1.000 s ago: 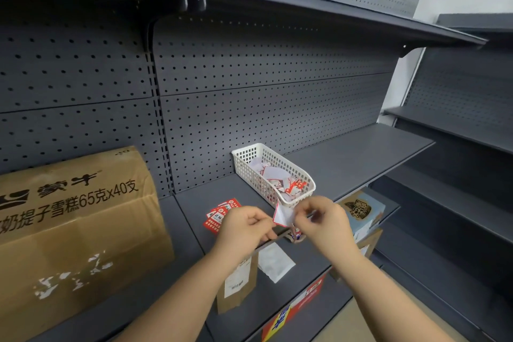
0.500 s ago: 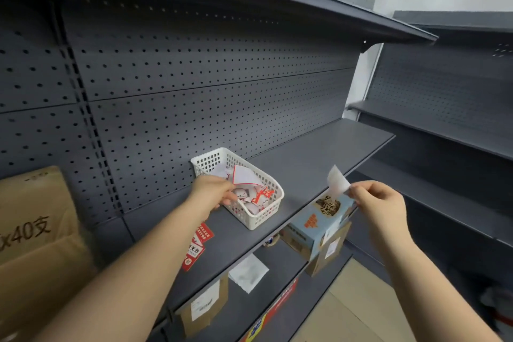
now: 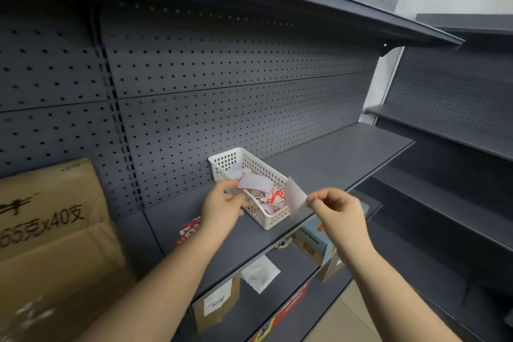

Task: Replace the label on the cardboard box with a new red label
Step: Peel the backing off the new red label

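Observation:
A large cardboard box (image 3: 52, 247) with black print stands at the left on the grey shelf (image 3: 327, 169); white torn label residue marks its lower front. My right hand (image 3: 337, 212) pinches a white paper strip (image 3: 295, 198) just right of the white plastic basket (image 3: 261, 215). My left hand (image 3: 222, 203) rests at the basket's near left rim, its fingers by a white paper piece (image 3: 254, 183) lying on top; whether it grips that piece is unclear. A red label sheet (image 3: 188, 230) lies flat on the shelf, partly hidden under my left wrist.
The basket holds several white and red paper scraps. Below the shelf are small brown parcels (image 3: 216, 302), a white packet (image 3: 259, 273) and a blue carton (image 3: 319, 241). A dark pegboard wall backs the shelf, another shelf hangs overhead, and more grey shelving stands at the right.
My hands split apart from in front of the basket. The left went to the basket's rim; the right carried the white strip off to the right and has drifted back toward the basket.

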